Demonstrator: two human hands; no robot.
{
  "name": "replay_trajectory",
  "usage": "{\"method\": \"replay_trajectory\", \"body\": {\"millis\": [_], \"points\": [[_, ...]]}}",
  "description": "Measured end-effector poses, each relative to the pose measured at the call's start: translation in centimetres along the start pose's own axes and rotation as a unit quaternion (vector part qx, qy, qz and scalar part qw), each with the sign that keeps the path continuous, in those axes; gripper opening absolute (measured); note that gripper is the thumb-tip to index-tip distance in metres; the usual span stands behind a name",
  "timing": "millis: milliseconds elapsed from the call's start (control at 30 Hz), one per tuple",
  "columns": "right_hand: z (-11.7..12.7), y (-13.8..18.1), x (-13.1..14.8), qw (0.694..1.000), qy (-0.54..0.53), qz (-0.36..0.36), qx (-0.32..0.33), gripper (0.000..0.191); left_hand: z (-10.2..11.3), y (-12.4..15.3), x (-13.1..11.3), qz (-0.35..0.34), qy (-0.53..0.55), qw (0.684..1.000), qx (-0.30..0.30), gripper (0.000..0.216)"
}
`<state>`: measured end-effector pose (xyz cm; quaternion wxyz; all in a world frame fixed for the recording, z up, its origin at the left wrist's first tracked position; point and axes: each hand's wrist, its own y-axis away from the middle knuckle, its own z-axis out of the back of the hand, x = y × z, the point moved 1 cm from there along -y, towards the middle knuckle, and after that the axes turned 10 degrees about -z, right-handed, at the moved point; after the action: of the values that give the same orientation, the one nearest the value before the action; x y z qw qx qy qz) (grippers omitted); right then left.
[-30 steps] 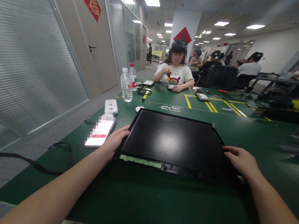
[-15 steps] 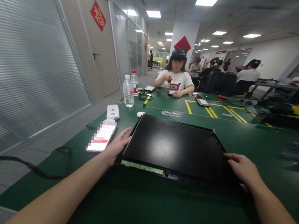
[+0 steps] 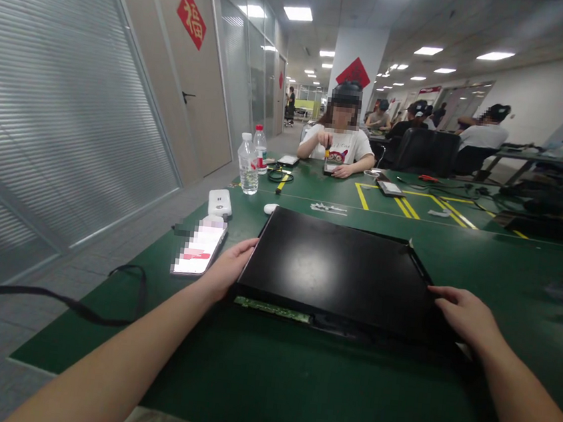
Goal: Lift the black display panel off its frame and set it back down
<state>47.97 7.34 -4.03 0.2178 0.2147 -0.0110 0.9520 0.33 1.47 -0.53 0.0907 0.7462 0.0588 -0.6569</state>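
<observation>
A flat black screen panel [image 3: 335, 270] lies across a slightly wider black frame, tilted a little above the green table. Along its near edge a strip of green circuit board [image 3: 272, 309] shows. My left hand [image 3: 229, 267] is closed on the panel's left edge, its fingertips partly hidden at the side. At the opposite edge, my right hand [image 3: 463, 312] grips with bent fingers, the thumb side out of sight under the rim. Left of my left hand rests a lit phone [image 3: 199, 249], with a white power bank [image 3: 220, 203] behind it.
Two plastic bottles [image 3: 248, 167] stand at the far left. A white oval item [image 3: 271, 208] sits just behind the panel. Across the green table [image 3: 223, 379], a person [image 3: 338, 140] works with a screwdriver on a small device. Cables and tools lie at the far right; a black strap [image 3: 84, 311] hangs at left.
My left hand's fingers, spread at the edge before, have closed onto the panel's left side. The view has shifted slightly, and the right hand keeps its grip.
</observation>
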Motion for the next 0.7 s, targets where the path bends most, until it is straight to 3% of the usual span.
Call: {"method": "replay_trajectory", "body": {"millis": [467,700], "points": [[0.03,0.08,0.12,1.000,0.003,-0.013,0.002,0.046,-0.50,0.15,-0.84,0.026,0.052,0.998,-0.017,0.034],[-0.01,-0.14,-0.07,1.000,0.004,-0.007,0.000,0.045,0.39,-0.02,0.07,-0.015,0.069,0.994,0.078,0.055]]}}
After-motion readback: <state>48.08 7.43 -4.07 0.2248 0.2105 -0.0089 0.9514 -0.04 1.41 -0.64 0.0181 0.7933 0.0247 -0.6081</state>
